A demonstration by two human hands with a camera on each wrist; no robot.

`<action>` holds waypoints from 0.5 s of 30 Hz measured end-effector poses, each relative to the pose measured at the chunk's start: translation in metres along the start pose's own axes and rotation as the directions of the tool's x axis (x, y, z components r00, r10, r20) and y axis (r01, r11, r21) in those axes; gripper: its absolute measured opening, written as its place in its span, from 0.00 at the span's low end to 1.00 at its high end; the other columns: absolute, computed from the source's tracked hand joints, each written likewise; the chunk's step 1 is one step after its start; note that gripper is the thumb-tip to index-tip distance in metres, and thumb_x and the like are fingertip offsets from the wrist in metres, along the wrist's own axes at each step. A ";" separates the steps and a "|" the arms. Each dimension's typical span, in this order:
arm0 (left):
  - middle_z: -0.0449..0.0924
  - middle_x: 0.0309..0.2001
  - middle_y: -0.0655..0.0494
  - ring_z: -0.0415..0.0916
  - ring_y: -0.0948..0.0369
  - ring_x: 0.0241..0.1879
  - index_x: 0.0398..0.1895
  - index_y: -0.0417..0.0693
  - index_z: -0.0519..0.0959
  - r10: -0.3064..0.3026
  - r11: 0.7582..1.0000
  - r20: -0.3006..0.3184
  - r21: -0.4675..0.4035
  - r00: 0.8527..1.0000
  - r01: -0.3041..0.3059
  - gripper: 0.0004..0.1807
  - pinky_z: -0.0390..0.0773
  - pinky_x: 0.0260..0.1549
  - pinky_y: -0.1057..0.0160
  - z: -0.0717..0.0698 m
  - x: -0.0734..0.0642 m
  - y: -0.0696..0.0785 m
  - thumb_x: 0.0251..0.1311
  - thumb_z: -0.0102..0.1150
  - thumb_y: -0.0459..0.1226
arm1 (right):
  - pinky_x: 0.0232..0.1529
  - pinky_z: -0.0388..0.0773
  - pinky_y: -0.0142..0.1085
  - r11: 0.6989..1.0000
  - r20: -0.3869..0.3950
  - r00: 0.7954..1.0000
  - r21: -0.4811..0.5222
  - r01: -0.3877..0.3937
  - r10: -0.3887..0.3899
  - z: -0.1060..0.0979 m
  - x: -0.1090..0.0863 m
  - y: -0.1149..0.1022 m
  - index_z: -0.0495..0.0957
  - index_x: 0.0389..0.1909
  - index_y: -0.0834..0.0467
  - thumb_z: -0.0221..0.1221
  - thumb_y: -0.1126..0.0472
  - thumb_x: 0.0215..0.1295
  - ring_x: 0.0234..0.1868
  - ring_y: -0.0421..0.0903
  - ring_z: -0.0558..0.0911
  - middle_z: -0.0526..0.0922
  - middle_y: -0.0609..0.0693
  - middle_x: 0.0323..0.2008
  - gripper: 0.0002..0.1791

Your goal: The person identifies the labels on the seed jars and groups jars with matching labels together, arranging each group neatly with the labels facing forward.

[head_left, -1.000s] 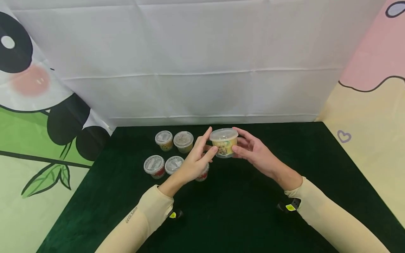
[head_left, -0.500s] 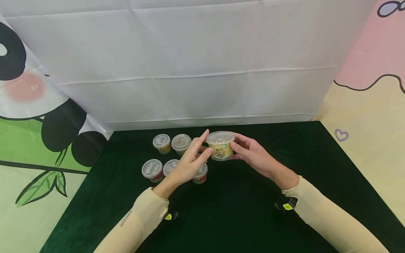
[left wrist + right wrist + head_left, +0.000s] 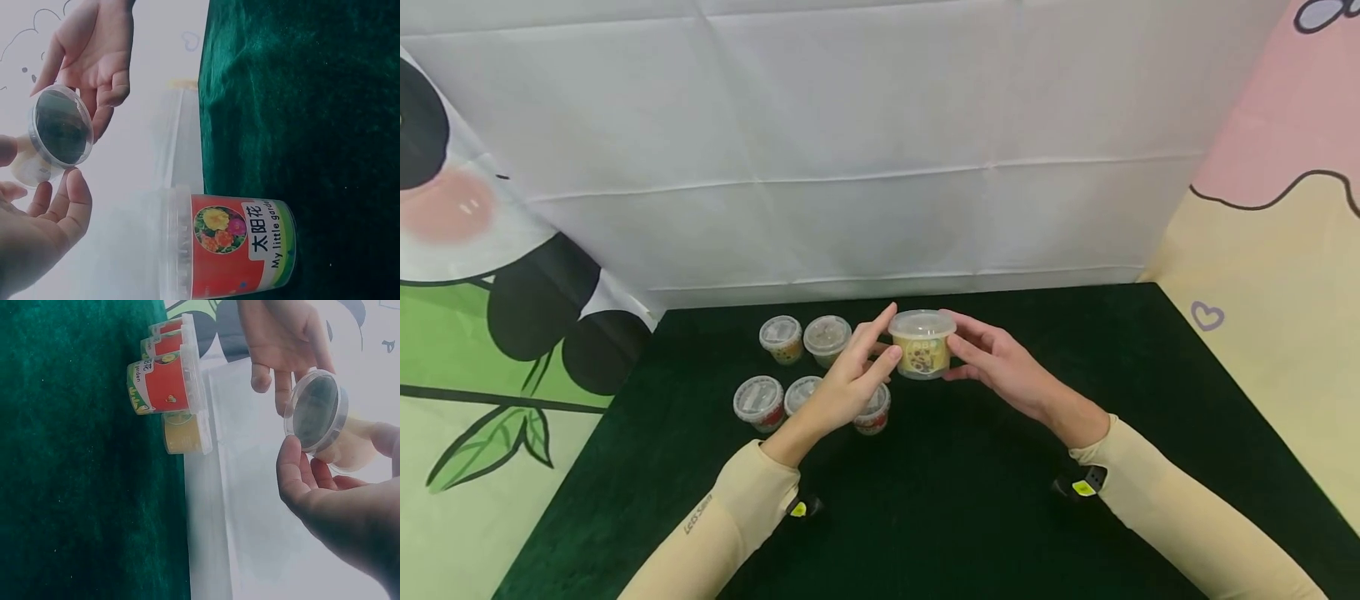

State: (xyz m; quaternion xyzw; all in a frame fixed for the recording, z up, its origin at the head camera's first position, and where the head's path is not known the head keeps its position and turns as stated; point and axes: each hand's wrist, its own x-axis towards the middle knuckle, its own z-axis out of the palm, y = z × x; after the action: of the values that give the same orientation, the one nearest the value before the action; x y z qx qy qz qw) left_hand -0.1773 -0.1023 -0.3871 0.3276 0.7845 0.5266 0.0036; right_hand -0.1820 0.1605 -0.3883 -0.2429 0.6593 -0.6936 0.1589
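A clear plastic cup [image 3: 922,350] with a yellow printed label and a translucent lid is held upright above the table between both hands. The left hand [image 3: 846,387] pinches its left side with thumb and fingers, the index finger pointing up. On the opposite side, the right hand [image 3: 1000,367] grips it, thumb across the front and fingers behind. Both wrist views show the cup's round, dark-looking end [image 3: 62,128] with fingertips at its rim. Below and beside the left hand stands a red-labelled cup [image 3: 872,412], printed with flowers and "My little garden" in the left wrist view.
Further lidded cups stand left of the hands: a red-labelled one [image 3: 758,404], one partly behind the left hand [image 3: 801,392], and two yellowish ones [image 3: 781,340] farther back. A dark green cloth [image 3: 985,500] covers the table; a white sheet [image 3: 865,225] hangs behind.
The right thumb has shifted higher on the cup, and the label has turned slightly. Both hands stay around it. The head view has tilted and shifted a little.
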 end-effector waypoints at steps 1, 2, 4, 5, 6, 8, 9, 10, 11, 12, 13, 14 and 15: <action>0.61 0.67 0.46 0.72 0.50 0.58 0.83 0.58 0.49 0.001 1.000 0.002 0.000 1.000 -0.001 0.33 0.82 0.45 0.45 0.000 0.000 0.000 0.79 0.46 0.38 | 0.59 0.78 0.46 1.000 0.001 1.000 -0.003 0.004 -0.004 0.000 -0.001 -0.001 0.54 0.80 0.54 0.48 0.54 0.82 0.66 0.57 0.69 0.64 0.58 0.70 0.31; 0.61 0.67 0.46 0.72 0.50 0.58 0.83 0.58 0.49 0.002 1.000 0.004 0.002 1.000 -0.002 0.33 0.82 0.45 0.45 0.000 0.000 0.001 0.79 0.46 0.38 | 0.59 0.78 0.46 1.000 0.002 1.000 -0.006 0.008 -0.008 0.000 -0.001 -0.001 0.54 0.80 0.54 0.48 0.54 0.82 0.66 0.57 0.69 0.64 0.58 0.70 0.31; 0.61 0.67 0.46 0.73 0.50 0.58 0.83 0.58 0.49 0.004 1.000 0.008 0.010 1.000 -0.004 0.34 0.82 0.45 0.45 0.000 0.001 0.002 0.79 0.46 0.38 | 0.58 0.78 0.45 1.000 0.002 1.000 -0.018 0.014 -0.014 -0.001 -0.002 -0.002 0.53 0.80 0.55 0.48 0.54 0.82 0.65 0.56 0.69 0.64 0.58 0.70 0.31; 0.61 0.66 0.46 0.73 0.50 0.58 0.83 0.58 0.49 0.004 1.000 0.008 0.015 1.000 -0.004 0.34 0.82 0.45 0.46 -0.001 0.001 0.003 0.79 0.46 0.38 | 0.58 0.78 0.45 1.000 0.003 1.000 -0.024 0.018 -0.018 -0.001 -0.002 -0.003 0.53 0.80 0.55 0.48 0.54 0.82 0.65 0.56 0.69 0.64 0.58 0.70 0.32; 0.61 0.66 0.46 0.73 0.50 0.58 0.83 0.58 0.49 0.005 1.000 0.008 0.019 1.000 -0.005 0.34 0.82 0.46 0.47 -0.001 0.001 0.004 0.79 0.46 0.39 | 0.58 0.78 0.45 0.999 0.001 1.000 -0.029 0.020 -0.020 -0.001 -0.002 -0.003 0.53 0.80 0.55 0.49 0.54 0.81 0.65 0.56 0.69 0.64 0.58 0.70 0.32; 0.60 0.66 0.47 0.72 0.50 0.59 0.83 0.59 0.49 0.005 1.000 0.008 0.023 1.000 -0.005 0.33 0.82 0.47 0.49 -0.001 0.001 0.006 0.79 0.46 0.39 | 0.58 0.78 0.45 0.999 -0.001 1.000 -0.032 0.019 -0.019 -0.001 -0.002 -0.005 0.53 0.80 0.55 0.50 0.54 0.81 0.65 0.56 0.70 0.65 0.58 0.70 0.33; 0.60 0.66 0.47 0.72 0.50 0.59 0.83 0.59 0.49 0.004 1.000 0.008 0.024 1.000 -0.004 0.33 0.82 0.47 0.50 -0.002 0.001 0.007 0.79 0.46 0.40 | 0.58 0.78 0.44 0.999 -0.002 1.000 -0.034 0.018 -0.018 -0.001 -0.002 -0.006 0.53 0.80 0.54 0.51 0.54 0.81 0.65 0.56 0.70 0.65 0.58 0.69 0.33; 0.60 0.66 0.47 0.72 0.50 0.59 0.83 0.59 0.49 0.001 1.000 0.008 0.024 1.000 -0.002 0.33 0.82 0.48 0.50 -0.002 0.000 0.007 0.79 0.46 0.40 | 0.58 0.78 0.44 0.999 -0.001 1.000 -0.033 0.017 -0.017 0.000 -0.002 -0.007 0.53 0.80 0.54 0.51 0.55 0.80 0.65 0.56 0.70 0.65 0.58 0.69 0.33; 0.60 0.66 0.46 0.72 0.50 0.59 0.83 0.59 0.49 0.000 1.000 0.010 0.023 1.000 0.000 0.33 0.82 0.48 0.49 -0.002 -0.001 0.008 0.79 0.46 0.40 | 0.58 0.78 0.44 0.999 0.000 1.000 -0.032 0.014 -0.014 0.000 -0.003 -0.007 0.53 0.80 0.54 0.52 0.55 0.80 0.65 0.56 0.70 0.64 0.58 0.69 0.33; 0.60 0.66 0.46 0.72 0.49 0.60 0.83 0.59 0.49 -0.003 1.000 0.012 0.021 1.000 0.003 0.34 0.82 0.49 0.47 -0.002 -0.002 0.008 0.79 0.46 0.41 | 0.58 0.79 0.44 0.999 0.001 1.000 -0.030 0.011 -0.011 0.001 -0.003 -0.007 0.53 0.80 0.54 0.52 0.56 0.80 0.65 0.56 0.70 0.65 0.58 0.69 0.34; 0.60 0.66 0.46 0.71 0.49 0.60 0.83 0.58 0.48 -0.008 1.000 0.014 0.022 1.000 0.008 0.34 0.81 0.49 0.46 -0.002 -0.003 0.009 0.79 0.46 0.41 | 0.58 0.78 0.44 0.999 0.004 1.000 -0.032 0.010 -0.010 0.002 -0.004 -0.007 0.52 0.80 0.54 0.52 0.56 0.80 0.65 0.56 0.70 0.64 0.58 0.70 0.34; 0.60 0.66 0.46 0.71 0.49 0.60 0.83 0.58 0.48 -0.011 1.000 0.016 0.022 1.000 0.011 0.34 0.81 0.49 0.45 -0.002 -0.005 0.008 0.79 0.46 0.41 | 0.58 0.78 0.44 0.999 0.007 1.000 -0.034 0.010 -0.010 0.002 -0.004 -0.006 0.52 0.81 0.54 0.52 0.57 0.80 0.65 0.56 0.70 0.64 0.58 0.70 0.34; 0.60 0.66 0.45 0.71 0.49 0.60 0.83 0.58 0.48 -0.016 1.000 0.018 0.025 1.000 0.016 0.34 0.81 0.49 0.45 -0.002 -0.006 0.008 0.79 0.46 0.41 | 0.58 0.79 0.44 0.999 0.009 1.000 -0.038 0.012 -0.011 0.003 -0.005 -0.005 0.52 0.81 0.54 0.52 0.57 0.80 0.65 0.56 0.70 0.64 0.58 0.70 0.34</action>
State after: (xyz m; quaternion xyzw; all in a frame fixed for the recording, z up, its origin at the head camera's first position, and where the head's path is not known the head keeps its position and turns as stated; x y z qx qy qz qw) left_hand -0.1691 -0.1053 -0.3811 0.3261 0.7935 0.5138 0.0107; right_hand -0.1757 0.1611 -0.3836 -0.2528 0.6702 -0.6808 0.1532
